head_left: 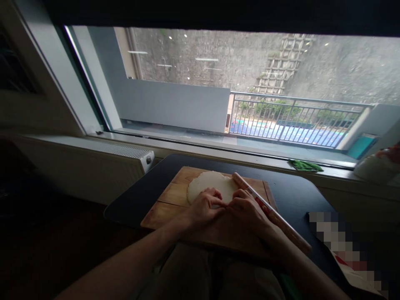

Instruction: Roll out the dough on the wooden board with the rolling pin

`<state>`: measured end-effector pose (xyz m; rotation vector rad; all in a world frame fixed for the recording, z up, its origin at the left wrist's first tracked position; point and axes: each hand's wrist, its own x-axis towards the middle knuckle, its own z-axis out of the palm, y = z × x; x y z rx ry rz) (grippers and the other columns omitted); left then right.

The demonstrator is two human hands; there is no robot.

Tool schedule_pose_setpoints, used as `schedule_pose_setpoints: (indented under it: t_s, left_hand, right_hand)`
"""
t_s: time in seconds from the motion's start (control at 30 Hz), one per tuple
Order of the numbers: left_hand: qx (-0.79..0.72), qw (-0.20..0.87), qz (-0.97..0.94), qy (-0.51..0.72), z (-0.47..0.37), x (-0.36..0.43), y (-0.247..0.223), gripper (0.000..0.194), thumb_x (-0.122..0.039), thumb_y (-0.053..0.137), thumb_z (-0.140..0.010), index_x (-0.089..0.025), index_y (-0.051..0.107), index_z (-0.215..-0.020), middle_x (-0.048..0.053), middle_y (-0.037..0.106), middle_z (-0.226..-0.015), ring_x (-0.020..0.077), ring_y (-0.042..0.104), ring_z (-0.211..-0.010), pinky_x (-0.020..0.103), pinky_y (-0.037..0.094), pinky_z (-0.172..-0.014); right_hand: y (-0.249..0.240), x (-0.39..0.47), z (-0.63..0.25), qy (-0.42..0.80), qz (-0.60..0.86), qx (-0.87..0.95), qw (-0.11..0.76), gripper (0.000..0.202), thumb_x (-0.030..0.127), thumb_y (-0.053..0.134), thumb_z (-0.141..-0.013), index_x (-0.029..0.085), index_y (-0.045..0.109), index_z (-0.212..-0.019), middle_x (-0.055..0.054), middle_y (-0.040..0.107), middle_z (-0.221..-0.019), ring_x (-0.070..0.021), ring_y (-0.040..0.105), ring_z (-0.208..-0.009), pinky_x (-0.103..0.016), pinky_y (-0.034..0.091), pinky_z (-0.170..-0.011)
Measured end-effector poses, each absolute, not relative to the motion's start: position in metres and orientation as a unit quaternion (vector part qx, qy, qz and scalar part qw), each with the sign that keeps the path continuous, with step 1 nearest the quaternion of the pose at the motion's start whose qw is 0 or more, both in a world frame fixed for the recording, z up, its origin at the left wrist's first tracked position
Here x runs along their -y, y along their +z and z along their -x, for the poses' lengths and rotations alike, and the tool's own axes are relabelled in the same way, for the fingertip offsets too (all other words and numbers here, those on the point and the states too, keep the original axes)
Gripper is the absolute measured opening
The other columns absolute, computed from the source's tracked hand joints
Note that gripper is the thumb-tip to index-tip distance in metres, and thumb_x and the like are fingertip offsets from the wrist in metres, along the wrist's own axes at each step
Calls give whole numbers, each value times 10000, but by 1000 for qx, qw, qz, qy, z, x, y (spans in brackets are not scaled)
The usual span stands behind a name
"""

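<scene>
A flat, pale round of dough [208, 183] lies on a wooden cutting board [170, 198]. At the dough's near edge, my left hand [208, 206] is closed, with its thumb and forefinger pinching the rim. My right hand [248, 210] meets it there, fingers curled and closed on the same edge. The exact pinch is partly hidden by the fingers. A long wooden-looking rolling pin [281, 223] with red markings lies slantwise across the board's right side, just beyond my right hand.
The board rests on a dark table [134, 198] with rounded corners. A wide window is behind it, with a green cloth [304, 166] on the sill. A white radiator [125, 160] stands left. A pixelated package [353, 258] lies right of the board.
</scene>
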<state>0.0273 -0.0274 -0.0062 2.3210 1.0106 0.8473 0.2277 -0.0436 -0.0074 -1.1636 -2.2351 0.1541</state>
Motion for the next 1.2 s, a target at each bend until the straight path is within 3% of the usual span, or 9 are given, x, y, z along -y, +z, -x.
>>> schedule_pose_setpoints:
  t_s: [0.2, 0.4, 0.8, 1.03, 1.2]
  left_hand:
    - [-354, 273, -849, 280, -9, 33, 2, 295, -302, 682, -701, -266, 694, -993, 27, 561, -1147, 197, 493, -1091, 314, 376, -983]
    - [-345, 287, -854, 262, 5, 33, 1, 205, -268, 607, -778, -285, 706, -957, 9, 512, -1240, 192, 433, -1178, 319, 312, -1039]
    - [-374, 296, -832, 283, 26, 41, 1, 217, -333, 637, -753, -267, 714, -945, 39, 521, -1201, 211, 479, -1133, 284, 444, -907]
    - [-336, 259, -853, 305, 22, 38, -4, 161, -297, 618, -790, -253, 721, -906, 34, 563, -1066, 172, 514, -1033, 290, 390, -952]
    - [-341, 263, -845, 318, 25, 41, -2, 168, -303, 599, -804, -215, 711, -892, 30, 583, -1023, 159, 542, -967, 269, 413, -901]
  right_hand:
    - [-1, 50, -225, 58, 423, 858, 284, 132, 351, 593, -799, 312, 694, -875, -11, 568, -862, -163, 505, -859, -314, 409, -795]
    - [-6, 55, -214, 93, 433, 847, 292, 121, 325, 572, -821, 291, 688, -828, -7, 560, -854, -152, 507, -853, -317, 389, -843]
    - [-4, 61, -184, 81, 440, 845, 292, 99, 331, 595, -799, 291, 684, -811, -12, 565, -844, -166, 478, -843, -314, 374, -782]
    - [-5, 63, -173, 65, 471, 834, 280, 117, 273, 577, -813, 244, 647, -723, 8, 591, -822, -157, 474, -853, -300, 341, -789]
    - [-3, 68, -167, 47, 498, 820, 277, 87, 335, 609, -785, 267, 649, -749, 9, 593, -839, -171, 472, -859, -303, 328, -764]
